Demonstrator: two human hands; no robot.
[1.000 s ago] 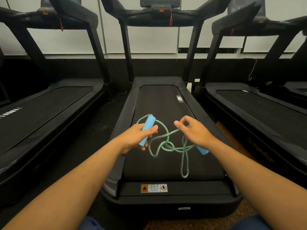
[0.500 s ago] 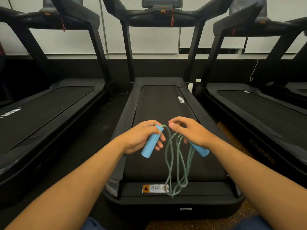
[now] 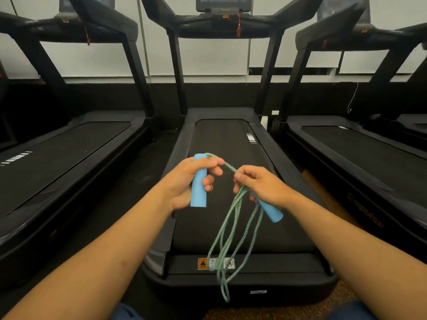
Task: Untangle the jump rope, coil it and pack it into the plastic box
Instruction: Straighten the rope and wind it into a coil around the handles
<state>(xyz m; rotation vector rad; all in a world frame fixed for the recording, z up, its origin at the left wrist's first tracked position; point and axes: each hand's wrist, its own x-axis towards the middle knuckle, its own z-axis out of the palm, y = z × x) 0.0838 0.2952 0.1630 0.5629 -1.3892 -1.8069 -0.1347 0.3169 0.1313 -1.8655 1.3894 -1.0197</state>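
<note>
A: What are the fingers doing?

B: The left hand [image 3: 187,181] has its fingers curled tight round one blue handle [image 3: 198,181]. The handle stands almost straight up and down. The thumb and first finger also pinch the green rope [image 3: 231,227] right where it comes out of the top of that handle.

A: And the other hand?

B: The right hand [image 3: 261,183] is curled too. Its fingertips [image 3: 239,176] pinch the rope, and the second blue handle [image 3: 270,210] sticks out from under the palm, tilted down and to the right.

A: Where does the rope go?

B: A short, tight bit runs from the left hand across to the right hand. From the right hand a bunch of long loops hangs down (I can't count them, they blur together). The loops dangle in front of the near end of the middle treadmill [image 3: 231,181], over its little warning sticker [image 3: 216,263]. I can't tell if the lowest loop touches anything.

A: So both hands are up in the air?

B: Yes, they are held above the black belt, close to each other but not touching.

A: What else is around?

B: One more treadmill on the left [image 3: 69,153] and one on the right [image 3: 358,153]. There is a screen [image 3: 223,3] at the top of the middle one, with a red cord [image 3: 238,26] hanging under it. Behind them is a pale wall [image 3: 219,56]
</note>
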